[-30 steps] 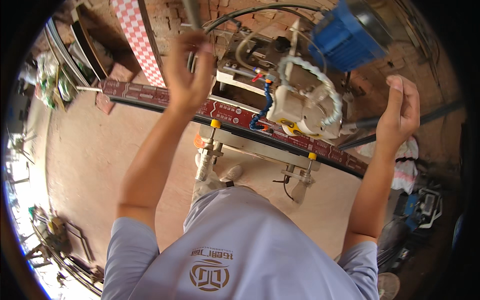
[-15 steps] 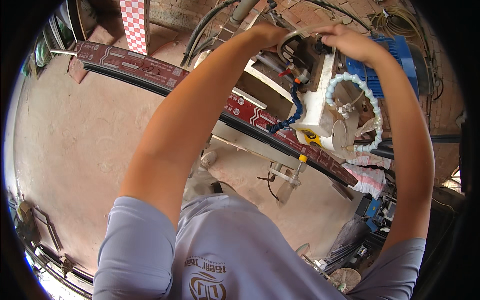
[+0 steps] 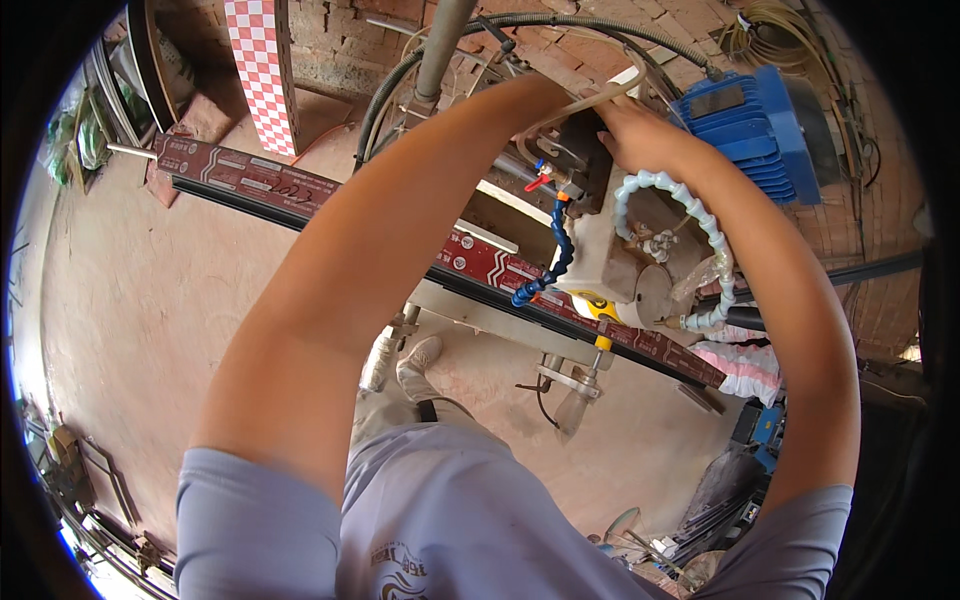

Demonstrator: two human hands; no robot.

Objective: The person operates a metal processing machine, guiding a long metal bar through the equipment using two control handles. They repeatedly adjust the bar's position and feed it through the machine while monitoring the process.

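Both my arms reach over a machine with a white housing (image 3: 592,262). My left hand (image 3: 540,92) is at its far side, beside a pale flexible tube (image 3: 578,106); its fingers are hidden. My right hand (image 3: 638,128) lies at the top of the machine, next to the dark metal plate (image 3: 585,145). One of its fingers points down along the plate, while the others pass out of sight near the tube. What either hand grips, if anything, cannot be made out. Below them are a small valve with a red lever (image 3: 539,183) and a dark blue segmented hose (image 3: 562,240).
A blue motor (image 3: 745,130) sits right of my right hand. A pale segmented hose (image 3: 722,250) loops beside my right forearm. Across the machine runs a long bar with maroon film (image 3: 235,178). A clamp with a yellow cap (image 3: 603,343) stands nearer me. A grey pole (image 3: 440,50) rises behind.
The view has shifted, and the machine appears slightly left. My right hand has moved down and left, from beside a black knob toward the plate. My left hand stays at the far side.
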